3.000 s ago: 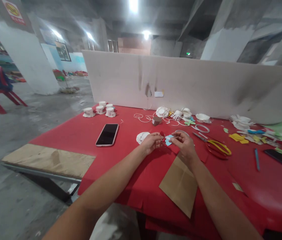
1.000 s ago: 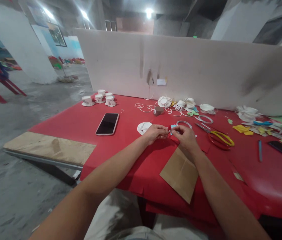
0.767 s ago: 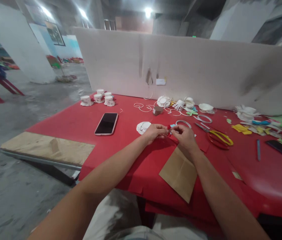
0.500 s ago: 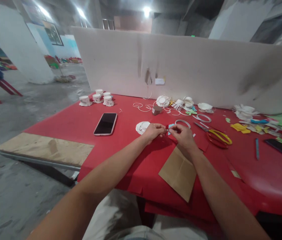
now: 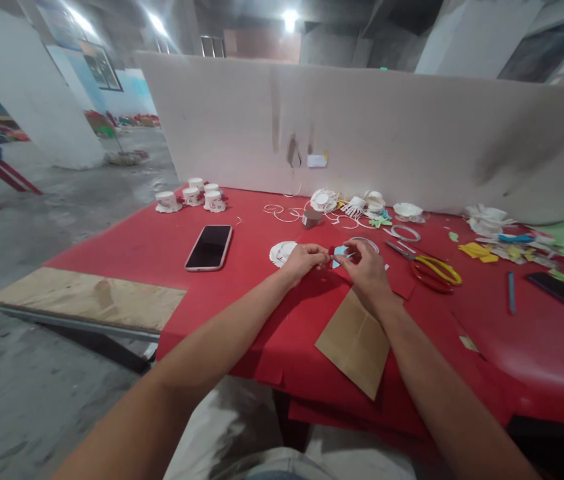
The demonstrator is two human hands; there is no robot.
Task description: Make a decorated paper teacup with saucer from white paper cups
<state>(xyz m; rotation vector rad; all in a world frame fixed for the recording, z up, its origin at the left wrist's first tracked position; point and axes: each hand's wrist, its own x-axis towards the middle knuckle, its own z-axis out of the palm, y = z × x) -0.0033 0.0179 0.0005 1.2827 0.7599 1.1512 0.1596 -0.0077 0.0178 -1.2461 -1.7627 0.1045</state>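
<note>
My left hand (image 5: 307,263) is closed in a pinch over the red table, its fingertips at a small red paper piece (image 5: 332,251). Facing it is my right hand (image 5: 366,268), thumb and forefinger parted, the thumb tip close to the same piece. Light blue paper (image 5: 341,256) shows between the hands, partly covered by the fingers. Just left of my left hand lies a white frilled paper piece (image 5: 282,253). A brown paper sheet (image 5: 355,343) lies under my right wrist, and a roll of tape (image 5: 369,243) sits behind my right hand.
A phone (image 5: 209,247) lies to the left, with several white paper cups (image 5: 191,196) behind it. Yellow-handled scissors (image 5: 435,270), a blue pen (image 5: 511,292) and paper scraps (image 5: 479,252) lie to the right. A white board (image 5: 372,133) stands along the table's back.
My right thumb and forefinger have come apart, uncovering more of the light blue paper. My left hand keeps its pinch. The whole view has shifted slightly.
</note>
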